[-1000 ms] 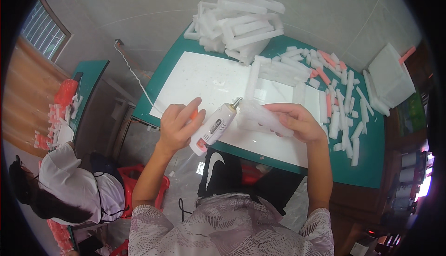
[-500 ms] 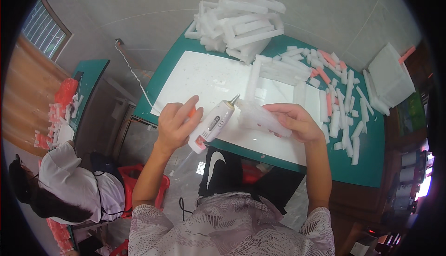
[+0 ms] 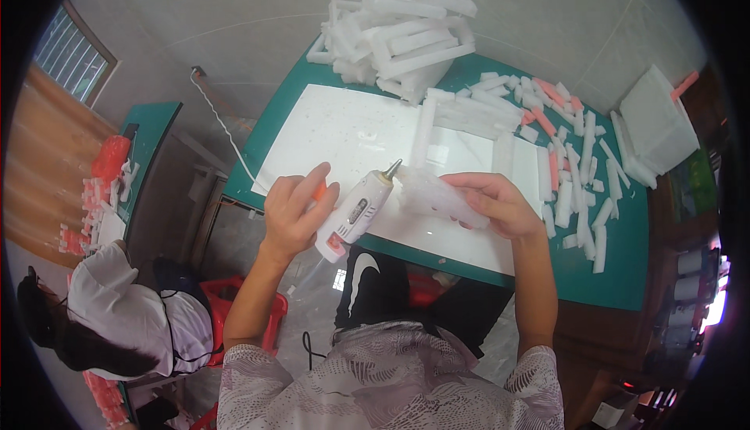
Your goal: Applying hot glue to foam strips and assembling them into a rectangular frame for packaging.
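Observation:
My left hand (image 3: pixel 293 211) is closed around the handle of a white glue gun (image 3: pixel 358 213), near an orange part by the fingers. Its metal nozzle points up and right, close to the left end of a white foam piece (image 3: pixel 437 197). That piece is pinched between the thumb and fingers of my right hand (image 3: pixel 496 205), tilted above the white board (image 3: pixel 336 133). I cannot tell whether the nozzle touches the foam. Just beyond, white foam strips (image 3: pixel 424 129) stand or lie on the board.
A tall pile of white foam frames (image 3: pixel 398 35) rests at the back of the green table (image 3: pixel 617 274). Loose white and pink foam strips (image 3: pixel 574 172) cover its right side. White foam blocks (image 3: pixel 656 129) stand far right. A seated person (image 3: pixel 133 305) is at left, beside another table.
Both hands keep nearly the same grip and place. The foam piece has tilted slightly and the nozzle has shifted a little; the whole view has drifted slightly.

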A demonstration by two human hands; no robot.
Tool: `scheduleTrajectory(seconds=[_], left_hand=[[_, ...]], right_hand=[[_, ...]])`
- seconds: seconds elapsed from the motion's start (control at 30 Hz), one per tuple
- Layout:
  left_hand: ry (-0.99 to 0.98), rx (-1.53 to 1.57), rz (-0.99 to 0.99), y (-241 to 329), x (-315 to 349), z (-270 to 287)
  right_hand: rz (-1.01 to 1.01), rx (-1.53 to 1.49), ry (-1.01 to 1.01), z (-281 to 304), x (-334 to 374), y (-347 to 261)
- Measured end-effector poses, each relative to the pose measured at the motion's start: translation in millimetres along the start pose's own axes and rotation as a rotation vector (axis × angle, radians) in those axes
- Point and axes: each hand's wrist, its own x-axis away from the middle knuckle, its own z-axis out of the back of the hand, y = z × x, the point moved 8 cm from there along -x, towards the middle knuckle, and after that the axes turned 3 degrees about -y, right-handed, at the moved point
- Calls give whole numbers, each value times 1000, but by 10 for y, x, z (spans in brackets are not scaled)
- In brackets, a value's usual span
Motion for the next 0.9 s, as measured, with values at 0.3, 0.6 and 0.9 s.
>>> scheduleTrajectory(seconds=[0.3, 0.6, 0.9], left_hand=[[-21, 78, 65, -51, 193, 20], [30, 145, 63, -82, 322, -81], [-13, 205, 204, -148, 226, -136]], right_hand=[[0, -15, -45, -94, -134, 57], [38, 122, -25, -126, -23, -22], [28, 157, 54, -8, 145, -143]])
